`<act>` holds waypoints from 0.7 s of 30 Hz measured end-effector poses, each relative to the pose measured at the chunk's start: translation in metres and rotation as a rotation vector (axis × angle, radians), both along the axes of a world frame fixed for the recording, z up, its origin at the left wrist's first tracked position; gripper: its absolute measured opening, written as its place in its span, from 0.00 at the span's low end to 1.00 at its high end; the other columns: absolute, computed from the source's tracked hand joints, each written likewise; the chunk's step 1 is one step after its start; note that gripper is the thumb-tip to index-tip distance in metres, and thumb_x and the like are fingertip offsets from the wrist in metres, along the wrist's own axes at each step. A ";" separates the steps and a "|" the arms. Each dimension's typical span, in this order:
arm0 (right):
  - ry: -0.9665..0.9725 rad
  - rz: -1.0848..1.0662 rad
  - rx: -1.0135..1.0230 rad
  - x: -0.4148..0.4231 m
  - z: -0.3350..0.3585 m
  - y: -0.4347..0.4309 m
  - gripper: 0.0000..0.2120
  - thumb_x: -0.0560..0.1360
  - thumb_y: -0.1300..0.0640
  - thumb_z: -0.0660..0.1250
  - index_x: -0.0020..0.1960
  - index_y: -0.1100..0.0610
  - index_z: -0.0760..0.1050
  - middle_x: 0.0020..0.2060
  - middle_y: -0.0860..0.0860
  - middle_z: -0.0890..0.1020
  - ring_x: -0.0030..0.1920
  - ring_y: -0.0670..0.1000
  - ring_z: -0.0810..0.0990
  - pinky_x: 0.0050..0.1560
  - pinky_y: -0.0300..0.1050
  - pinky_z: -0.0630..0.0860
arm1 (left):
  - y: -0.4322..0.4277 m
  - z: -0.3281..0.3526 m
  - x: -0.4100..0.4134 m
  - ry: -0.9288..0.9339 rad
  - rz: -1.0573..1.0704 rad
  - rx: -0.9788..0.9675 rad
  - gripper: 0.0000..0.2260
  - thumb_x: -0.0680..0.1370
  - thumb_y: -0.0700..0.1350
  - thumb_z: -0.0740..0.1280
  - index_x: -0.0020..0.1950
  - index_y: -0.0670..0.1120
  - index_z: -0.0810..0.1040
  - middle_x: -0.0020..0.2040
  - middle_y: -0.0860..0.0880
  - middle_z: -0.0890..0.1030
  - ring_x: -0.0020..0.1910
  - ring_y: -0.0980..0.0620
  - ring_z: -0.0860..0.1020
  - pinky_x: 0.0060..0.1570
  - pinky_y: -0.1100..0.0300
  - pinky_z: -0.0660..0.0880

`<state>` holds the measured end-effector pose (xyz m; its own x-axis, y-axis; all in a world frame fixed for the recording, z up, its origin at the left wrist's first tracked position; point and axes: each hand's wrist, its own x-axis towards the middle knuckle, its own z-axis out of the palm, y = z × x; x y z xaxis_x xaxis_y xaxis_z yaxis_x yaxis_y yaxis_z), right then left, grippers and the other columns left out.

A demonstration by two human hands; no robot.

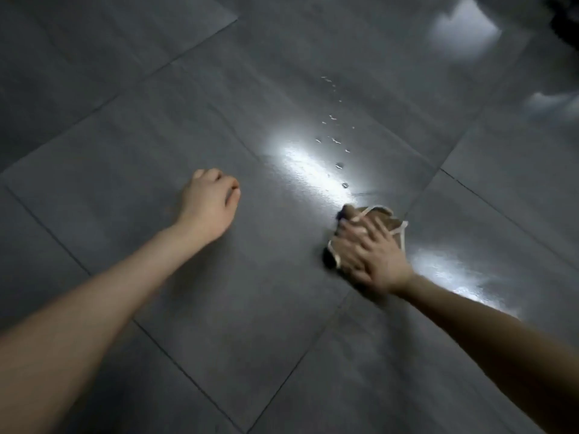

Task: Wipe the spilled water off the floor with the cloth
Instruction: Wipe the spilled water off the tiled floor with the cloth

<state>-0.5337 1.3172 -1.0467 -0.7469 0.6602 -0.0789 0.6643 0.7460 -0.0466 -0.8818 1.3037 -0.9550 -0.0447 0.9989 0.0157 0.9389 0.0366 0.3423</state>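
The right hand (372, 255) lies flat with its fingers straight and spread, pressing down on a crumpled brown cloth (383, 216) edged with a pale trim. The cloth sits bunched on the floor (188, 120) at centre right. The left hand (208, 205), well apart to the left, is curled into a loose fist and holds nothing. Just beyond the cloth, small rounded drops of water (338, 166) trail away toward the far side, beside a bright, glossy streak of reflected light. The floor is made of large, smooth, dark grey tiles with thin seams.
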 end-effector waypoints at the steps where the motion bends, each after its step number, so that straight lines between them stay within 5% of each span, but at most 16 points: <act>1: 0.016 -0.241 -0.024 0.022 0.001 0.018 0.32 0.71 0.38 0.54 0.74 0.46 0.61 0.74 0.55 0.65 0.73 0.65 0.59 0.72 0.65 0.52 | 0.005 0.007 0.008 0.049 -0.071 -0.001 0.13 0.75 0.46 0.60 0.48 0.40 0.80 0.45 0.35 0.79 0.48 0.35 0.75 0.49 0.45 0.75; 4: 0.020 -0.961 -0.101 0.080 0.009 0.053 0.34 0.73 0.34 0.46 0.75 0.46 0.59 0.77 0.52 0.57 0.76 0.62 0.50 0.73 0.65 0.46 | 0.019 0.034 0.030 0.215 -0.278 -0.020 0.13 0.76 0.46 0.60 0.45 0.39 0.80 0.41 0.36 0.78 0.45 0.36 0.76 0.44 0.45 0.76; 6: 0.026 -1.214 -0.156 0.066 0.015 0.062 0.33 0.75 0.34 0.47 0.76 0.47 0.58 0.77 0.54 0.55 0.76 0.65 0.46 0.72 0.68 0.43 | 0.030 0.049 0.047 0.320 -0.398 -0.046 0.17 0.74 0.49 0.56 0.41 0.39 0.79 0.37 0.36 0.78 0.40 0.36 0.76 0.40 0.45 0.77; 8: 0.026 -1.081 -0.172 0.023 0.017 0.059 0.30 0.77 0.37 0.52 0.76 0.48 0.59 0.77 0.56 0.56 0.75 0.67 0.45 0.71 0.70 0.41 | 0.037 0.057 0.068 0.402 -0.448 -0.083 0.16 0.73 0.48 0.58 0.39 0.38 0.79 0.36 0.36 0.77 0.39 0.36 0.76 0.39 0.45 0.78; 11: 0.093 -0.488 -0.167 -0.033 0.008 0.019 0.30 0.73 0.38 0.53 0.73 0.45 0.64 0.75 0.56 0.62 0.75 0.69 0.50 0.70 0.71 0.41 | 0.052 0.061 0.103 0.429 -0.455 -0.084 0.09 0.74 0.43 0.65 0.41 0.37 0.79 0.38 0.35 0.78 0.41 0.35 0.76 0.42 0.45 0.77; 15: 0.100 -0.058 -0.145 0.004 0.002 -0.044 0.28 0.73 0.38 0.53 0.71 0.44 0.67 0.73 0.53 0.67 0.74 0.66 0.57 0.71 0.69 0.48 | 0.068 0.058 0.157 0.364 -0.450 -0.068 0.09 0.75 0.43 0.64 0.44 0.37 0.80 0.43 0.34 0.79 0.46 0.35 0.75 0.48 0.46 0.75; 17: 0.131 -0.136 -0.080 0.057 0.000 -0.039 0.28 0.72 0.38 0.56 0.70 0.44 0.68 0.72 0.51 0.68 0.74 0.64 0.59 0.72 0.66 0.50 | 0.072 0.051 0.181 0.320 -0.426 -0.096 0.10 0.76 0.44 0.63 0.46 0.39 0.80 0.45 0.35 0.79 0.48 0.36 0.75 0.50 0.46 0.75; 21: 0.113 -0.628 -0.063 0.184 0.000 -0.006 0.31 0.70 0.37 0.54 0.70 0.46 0.68 0.72 0.51 0.69 0.75 0.62 0.58 0.73 0.64 0.50 | 0.073 0.040 0.219 0.250 -0.375 -0.145 0.10 0.77 0.45 0.62 0.50 0.41 0.80 0.48 0.37 0.79 0.51 0.37 0.74 0.54 0.49 0.72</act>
